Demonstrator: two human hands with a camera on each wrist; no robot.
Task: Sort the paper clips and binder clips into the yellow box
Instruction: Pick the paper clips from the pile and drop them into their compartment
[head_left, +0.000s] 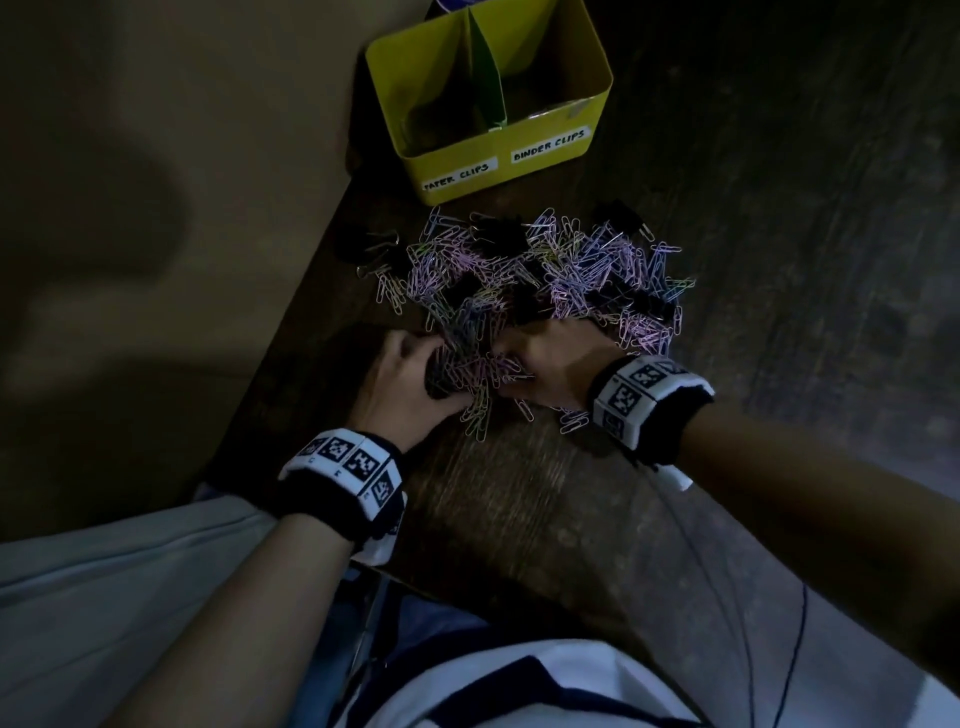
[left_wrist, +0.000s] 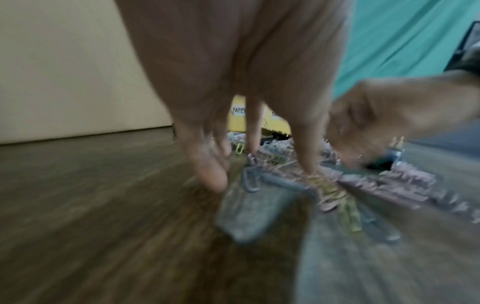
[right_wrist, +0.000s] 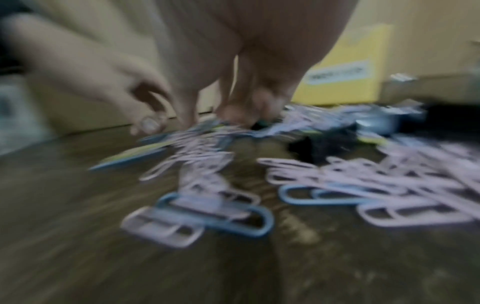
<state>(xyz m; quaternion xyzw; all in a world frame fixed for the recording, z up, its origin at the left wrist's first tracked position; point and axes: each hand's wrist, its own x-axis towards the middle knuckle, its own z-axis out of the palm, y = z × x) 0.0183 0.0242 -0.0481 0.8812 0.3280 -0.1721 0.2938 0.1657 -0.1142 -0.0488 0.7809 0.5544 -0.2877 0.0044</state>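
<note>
The yellow box (head_left: 488, 156) stood at the far end of the table (head_left: 519, 509), its front labelled for paper clips and binder clips. Just short of the box lay the mixed heap of paper clips (head_left: 571, 270) and black binder clips (head_left: 498, 231). My left hand (head_left: 405, 384) and right hand (head_left: 550, 364) met at the heap's near edge, fingers curled into clips. Blur hid any firm pinch.
</note>
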